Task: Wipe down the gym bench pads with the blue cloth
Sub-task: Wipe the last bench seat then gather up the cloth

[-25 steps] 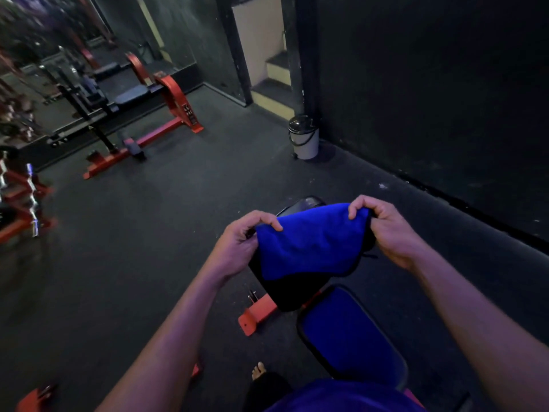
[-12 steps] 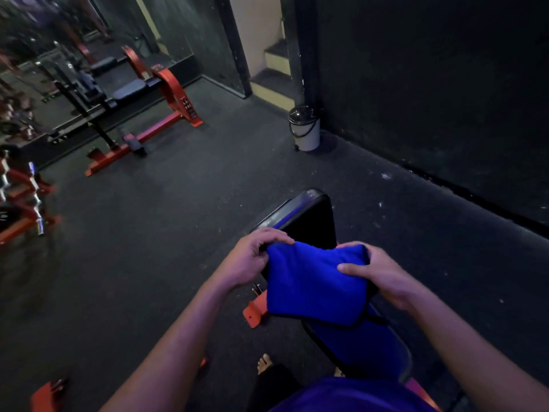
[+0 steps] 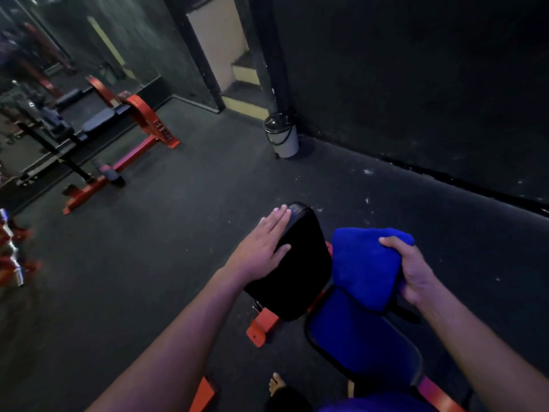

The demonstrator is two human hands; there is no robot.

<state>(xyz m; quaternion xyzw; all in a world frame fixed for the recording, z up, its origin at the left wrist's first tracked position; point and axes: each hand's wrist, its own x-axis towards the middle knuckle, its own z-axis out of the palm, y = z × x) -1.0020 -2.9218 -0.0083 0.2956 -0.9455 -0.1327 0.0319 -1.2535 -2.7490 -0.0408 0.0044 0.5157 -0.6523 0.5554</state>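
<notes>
Plush blue cloth (image 3: 364, 263) (fuzzy nap); smooth, glossy black pad (image 3: 300, 269).

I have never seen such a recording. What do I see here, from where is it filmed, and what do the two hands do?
There is no machine here. A person wears a camera on the head, so you look down along their own arms in a dim gym. The left hand lies flat, fingers straight, on the black pad of a bench. The right hand grips a folded blue cloth, held above the bench's blue pad. A white bin stands by the wall, and another bench is further left.
</notes>
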